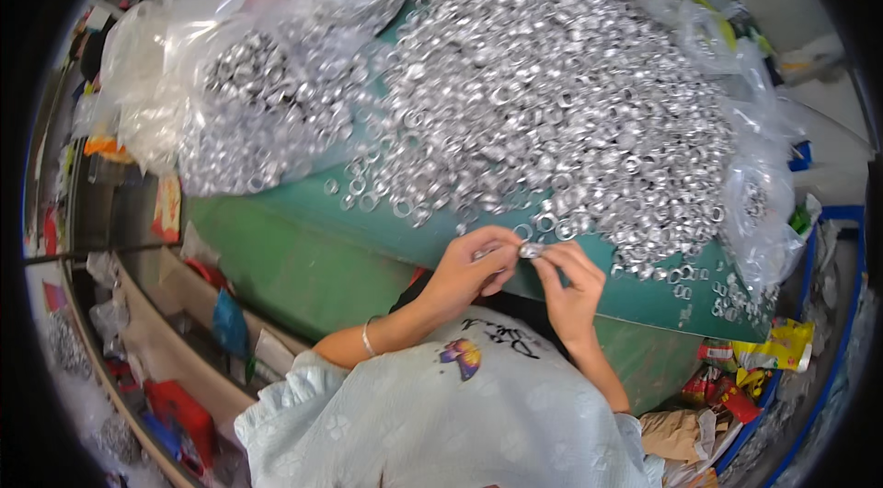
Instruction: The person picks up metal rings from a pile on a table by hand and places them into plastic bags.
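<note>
- Centrally, just below the middle of the frame, a small silvery ring (531, 250) sits between the fingertips of the two hands; it is above the desk's near edge, with the person's body below it.
- The left hand (476, 267) comes in from the lower left, fingers curled, thumb and index finger pinched toward the ring; something shiny also shows among its fingers, but I cannot tell whether it is worn or held.
- The right hand (572, 284) grasps the ring from its right side, thumb and forefinger closed on it; neither hand is clearly nearer, as both meet at the ring.
- The ring lies right of the left fingertips and left of the right ones; its longer side seems to run roughly left to right, though it is too small to be sure of its tilt.
- The large pile of rings (552, 92) spreads over the green desk (368, 229) from the centre to the upper right; its nearest loose pieces lie just above the fingertips; a clear bag (262, 125) with more rings fills the upper left, well apart from both hands.
</note>
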Tool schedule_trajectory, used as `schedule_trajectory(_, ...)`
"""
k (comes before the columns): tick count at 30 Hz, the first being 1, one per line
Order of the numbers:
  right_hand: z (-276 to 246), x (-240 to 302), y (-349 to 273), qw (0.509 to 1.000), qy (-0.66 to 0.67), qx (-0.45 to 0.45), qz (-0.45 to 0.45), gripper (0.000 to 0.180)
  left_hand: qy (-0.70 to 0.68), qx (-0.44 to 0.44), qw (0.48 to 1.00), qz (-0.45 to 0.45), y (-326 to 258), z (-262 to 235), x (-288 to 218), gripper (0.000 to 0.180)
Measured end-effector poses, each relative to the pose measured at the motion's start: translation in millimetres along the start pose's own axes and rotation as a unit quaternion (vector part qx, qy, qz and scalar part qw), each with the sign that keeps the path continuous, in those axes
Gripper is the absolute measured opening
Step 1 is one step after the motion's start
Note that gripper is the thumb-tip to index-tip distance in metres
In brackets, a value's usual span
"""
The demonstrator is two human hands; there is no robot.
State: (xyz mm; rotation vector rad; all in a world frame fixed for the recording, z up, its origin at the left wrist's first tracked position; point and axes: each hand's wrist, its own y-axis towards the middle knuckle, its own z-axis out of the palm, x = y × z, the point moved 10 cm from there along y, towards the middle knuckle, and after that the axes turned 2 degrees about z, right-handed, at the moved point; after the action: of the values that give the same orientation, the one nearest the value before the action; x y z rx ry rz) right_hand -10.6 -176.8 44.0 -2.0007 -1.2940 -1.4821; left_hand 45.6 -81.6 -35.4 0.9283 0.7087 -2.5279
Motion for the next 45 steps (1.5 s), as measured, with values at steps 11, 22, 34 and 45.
schedule_trajectory(11,-140.3,-61.3,85.9,0.992,-0.049,0.009,0.118,0.012,0.084,-0.055,0.994,-0.038,2.4,-19.4,6.8,0.021)
schedule_trajectory(22,-178.1,-76.8,226.6,0.982,-0.151,-0.111,-0.019,0.024,0.167,-0.082,0.982,-0.041,11.1,-23.2,1.8,0.019)
schedule_trajectory(34,51.7,-1.8,50.1,0.951,-0.252,0.145,-0.110,0.020,0.460,-0.220,0.832,0.218,-23.8,-49.7,-58.0,0.014)
schedule_trajectory(45,49.3,-15.6,34.1,0.935,-0.332,0.080,-0.099,0.017,0.511,-0.195,0.796,0.259,-28.1,-45.6,-56.3,0.015)
